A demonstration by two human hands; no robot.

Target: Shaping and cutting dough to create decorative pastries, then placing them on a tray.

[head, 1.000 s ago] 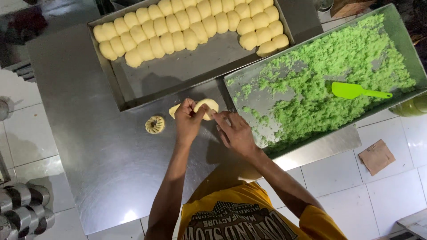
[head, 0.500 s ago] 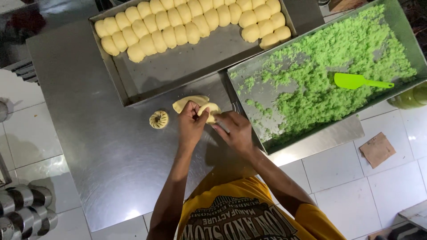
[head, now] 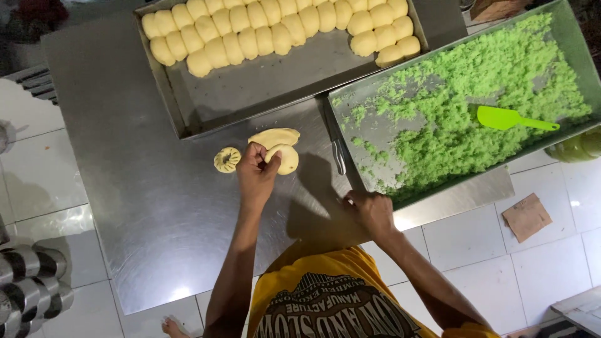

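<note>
The left hand (head: 255, 176) rests on the steel bench (head: 144, 206) with its grip closed around a folded piece of dough (head: 285, 158), fingers pinching its near side. A flat dough sheet (head: 274, 136) lies touching that piece on the far side, between it and the near rim of the dough tray (head: 263, 94). Just left of the folded dough sits a small pleated dough round (head: 226, 159), apart from the hand but close beside it.

The right hand (head: 370, 209) is well right of the folded dough, at the near left corner of the filling tray (head: 369, 134), fingers curled over the rim; whether the grip holds anything I cannot tell. That tray carries green crumbly filling (head: 463, 106) and a green spatula (head: 508, 118) lying towards its right side. The tray overhangs the bench's right edge.

The dough tray, beyond the folded dough, has rows of dough balls (head: 275, 28) packed along its far side, its near half bare. The two trays nearly meet, leaving a narrow strip of bench where a metal tool (head: 339, 156) lies, right of the folded dough. Left of and nearer than the folded dough the bench runs open to its edges, with tiled floor (head: 37, 169) beyond.
</note>
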